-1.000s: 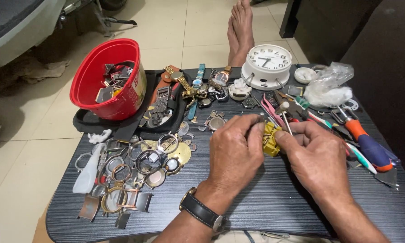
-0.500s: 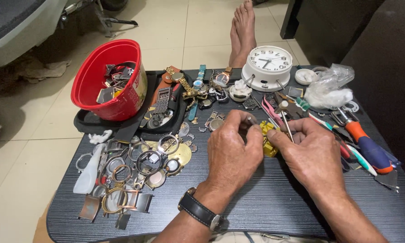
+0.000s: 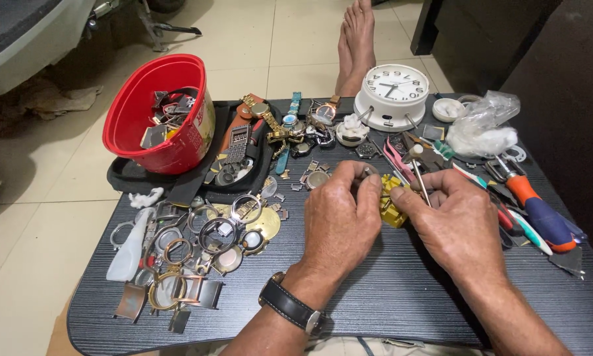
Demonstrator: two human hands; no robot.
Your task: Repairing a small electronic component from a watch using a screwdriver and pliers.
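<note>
Yellow holder (image 3: 393,206) half hidden behind both hands (image 3: 402,221).

Worn on the head, looking steeply down and forward over the dark desk (image 3: 389,296), close above both hands (bare feet and tiled floor beyond the far edge).

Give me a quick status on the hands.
Left hand and right hand both pinching the yellow block. Thin tool in right fingers. Loose watch parts piled left.

Red bucket (image 3: 153,125), white clock (image 3: 394,94), plastic bag (image 3: 484,125), loose watch cases (image 3: 197,244).
</note>
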